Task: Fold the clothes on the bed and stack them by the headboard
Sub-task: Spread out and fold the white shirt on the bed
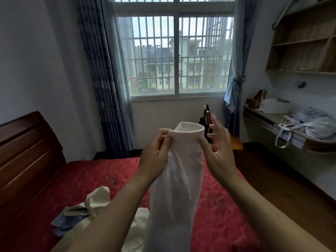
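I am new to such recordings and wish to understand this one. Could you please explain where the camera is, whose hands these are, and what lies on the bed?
There is no machine here. A person wears one camera on the head, so you look forward and down at their own hands. The left hand pinches the top edge of a white garment, held up over the red bed. The right hand is beside it, fingers spread; blur hides whether it touches. On the bed lie a cream garment and a blue cloth, near the dark wooden headboard.
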Demonstrator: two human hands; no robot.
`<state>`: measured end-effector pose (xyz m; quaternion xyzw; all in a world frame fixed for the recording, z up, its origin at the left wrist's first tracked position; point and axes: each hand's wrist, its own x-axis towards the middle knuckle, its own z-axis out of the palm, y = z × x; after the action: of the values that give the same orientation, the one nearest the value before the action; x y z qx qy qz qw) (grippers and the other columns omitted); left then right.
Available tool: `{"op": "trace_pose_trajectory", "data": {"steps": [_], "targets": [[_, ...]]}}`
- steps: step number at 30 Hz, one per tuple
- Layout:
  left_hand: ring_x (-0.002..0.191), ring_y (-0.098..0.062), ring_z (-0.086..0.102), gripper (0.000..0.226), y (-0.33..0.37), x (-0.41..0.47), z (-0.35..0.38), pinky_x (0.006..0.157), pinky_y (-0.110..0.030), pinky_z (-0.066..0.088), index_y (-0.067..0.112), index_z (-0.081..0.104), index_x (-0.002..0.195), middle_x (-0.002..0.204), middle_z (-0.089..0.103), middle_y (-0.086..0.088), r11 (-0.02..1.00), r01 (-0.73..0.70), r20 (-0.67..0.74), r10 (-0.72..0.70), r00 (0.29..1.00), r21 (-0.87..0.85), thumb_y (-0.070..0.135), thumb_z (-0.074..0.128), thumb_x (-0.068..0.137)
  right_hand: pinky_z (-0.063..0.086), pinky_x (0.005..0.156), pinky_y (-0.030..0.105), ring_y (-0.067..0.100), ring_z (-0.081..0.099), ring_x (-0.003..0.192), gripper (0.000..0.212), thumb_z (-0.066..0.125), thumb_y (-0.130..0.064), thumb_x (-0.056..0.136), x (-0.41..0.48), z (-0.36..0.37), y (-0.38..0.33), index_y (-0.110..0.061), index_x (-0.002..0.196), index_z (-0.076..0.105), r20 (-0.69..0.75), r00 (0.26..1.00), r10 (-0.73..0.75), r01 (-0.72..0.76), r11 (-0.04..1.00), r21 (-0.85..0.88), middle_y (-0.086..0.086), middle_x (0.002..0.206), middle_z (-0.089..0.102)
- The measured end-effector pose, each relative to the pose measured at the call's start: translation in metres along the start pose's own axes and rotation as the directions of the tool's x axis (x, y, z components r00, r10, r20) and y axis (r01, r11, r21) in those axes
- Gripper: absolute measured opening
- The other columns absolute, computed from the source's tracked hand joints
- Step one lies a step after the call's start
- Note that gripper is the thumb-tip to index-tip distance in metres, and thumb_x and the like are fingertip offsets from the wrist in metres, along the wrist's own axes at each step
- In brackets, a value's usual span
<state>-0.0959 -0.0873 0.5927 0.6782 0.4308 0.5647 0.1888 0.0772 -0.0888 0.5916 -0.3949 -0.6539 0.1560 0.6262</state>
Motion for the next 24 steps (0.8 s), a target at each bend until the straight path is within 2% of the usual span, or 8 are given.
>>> {"op": "trace_pose_trajectory", "data": {"steps": [3, 5, 9, 12, 15, 18, 20, 24], "targets": [[0.083, -0.012, 0.063, 0.012, 0.029, 0.029, 0.008, 0.070, -0.030, 0.051, 0.033, 0.056, 0.101, 0.089, 0.065, 0.009, 0.992, -0.090, 0.005, 0.091, 0.996, -0.091, 0.032, 0.044, 0.098, 0.039, 0.086, 0.003, -0.022, 0.040, 0.112, 0.056, 0.048, -0.041, 0.092, 0.027, 0.010, -0.018, -0.046, 0.138, 0.016, 0.019, 0.995, -0.102, 0.098, 0.983, 0.157, -0.051, 0.122, 0.033], [0.083, -0.008, 0.062, 0.014, 0.038, 0.035, 0.014, 0.071, -0.026, 0.050, 0.030, 0.057, 0.103, 0.089, 0.064, 0.011, 0.987, -0.101, -0.034, 0.098, 0.995, -0.121, 0.030, 0.043, 0.099, 0.041, 0.078, 0.000, -0.023, 0.047, 0.103, 0.052, 0.049, -0.031, 0.094, 0.031, 0.015, -0.019, -0.037, 0.138, 0.021, -0.055, 0.985, -0.162, 0.168, 0.973, 0.156, -0.053, 0.113, 0.042], [0.077, -0.010, 0.064, 0.015, 0.020, 0.019, 0.026, 0.067, -0.029, 0.053, 0.032, 0.059, 0.105, 0.087, 0.067, 0.010, 0.995, -0.074, -0.078, 0.068, 0.995, -0.067, 0.033, 0.046, 0.097, 0.054, 0.060, 0.020, 0.000, 0.065, 0.071, 0.048, 0.056, -0.018, 0.093, 0.033, 0.009, -0.009, -0.027, 0.137, 0.036, -0.104, 0.983, -0.149, 0.158, 0.984, 0.083, -0.028, 0.089, 0.064], [0.070, -0.001, 0.060, 0.012, 0.001, 0.002, 0.035, 0.059, -0.015, 0.047, 0.049, 0.053, 0.103, 0.083, 0.062, 0.020, 0.999, -0.044, -0.126, 0.039, 0.991, -0.032, 0.047, 0.048, 0.092, 0.053, 0.051, 0.038, 0.009, 0.062, 0.058, 0.040, 0.058, -0.020, 0.091, 0.042, -0.001, 0.000, -0.030, 0.128, 0.045, -0.111, 0.970, -0.216, 0.216, 0.976, -0.014, -0.017, 0.079, 0.063], [0.072, -0.002, 0.059, 0.028, -0.019, -0.018, 0.046, 0.064, -0.029, 0.051, 0.047, 0.051, 0.106, 0.086, 0.060, 0.021, 0.999, 0.025, -0.067, -0.023, 0.997, 0.025, 0.063, 0.043, 0.085, 0.050, 0.047, 0.034, 0.008, 0.059, 0.054, 0.036, 0.058, -0.024, 0.091, 0.043, -0.009, 0.014, -0.022, 0.125, 0.049, -0.056, 0.967, -0.247, 0.242, 0.967, -0.082, -0.006, 0.075, 0.061], [0.072, -0.008, 0.060, 0.021, -0.040, -0.039, 0.060, 0.065, -0.045, 0.053, 0.039, 0.053, 0.102, 0.086, 0.061, 0.015, 0.995, 0.095, 0.019, -0.096, 0.995, 0.032, 0.053, 0.047, 0.088, 0.044, 0.049, 0.016, 0.005, 0.056, 0.056, 0.036, 0.058, -0.020, 0.091, 0.039, -0.024, 0.032, -0.015, 0.126, 0.050, 0.013, 0.972, -0.236, 0.235, 0.959, -0.157, -0.003, 0.074, 0.059], [0.067, -0.007, 0.058, 0.007, -0.048, -0.047, 0.072, 0.062, -0.044, 0.052, 0.037, 0.054, 0.098, 0.082, 0.061, 0.012, 0.991, 0.127, 0.004, -0.127, 0.992, 0.042, 0.038, 0.050, 0.093, 0.044, 0.052, 0.015, 0.002, 0.055, 0.057, 0.036, 0.057, -0.020, 0.092, 0.041, -0.038, 0.043, -0.015, 0.126, 0.050, -0.030, 0.976, -0.216, 0.208, 0.964, -0.167, -0.005, 0.076, 0.059], [0.066, -0.004, 0.056, 0.016, -0.049, -0.062, 0.106, 0.059, -0.030, 0.050, 0.034, 0.054, 0.087, 0.074, 0.060, 0.010, 0.988, 0.124, 0.001, -0.125, 0.992, 0.094, 0.021, 0.052, 0.094, 0.042, 0.054, 0.009, 0.000, 0.056, 0.062, 0.035, 0.058, -0.021, 0.091, 0.037, -0.064, 0.063, -0.018, 0.126, 0.051, 0.000, 0.986, -0.168, 0.164, 0.966, -0.202, -0.005, 0.081, 0.059]]}}
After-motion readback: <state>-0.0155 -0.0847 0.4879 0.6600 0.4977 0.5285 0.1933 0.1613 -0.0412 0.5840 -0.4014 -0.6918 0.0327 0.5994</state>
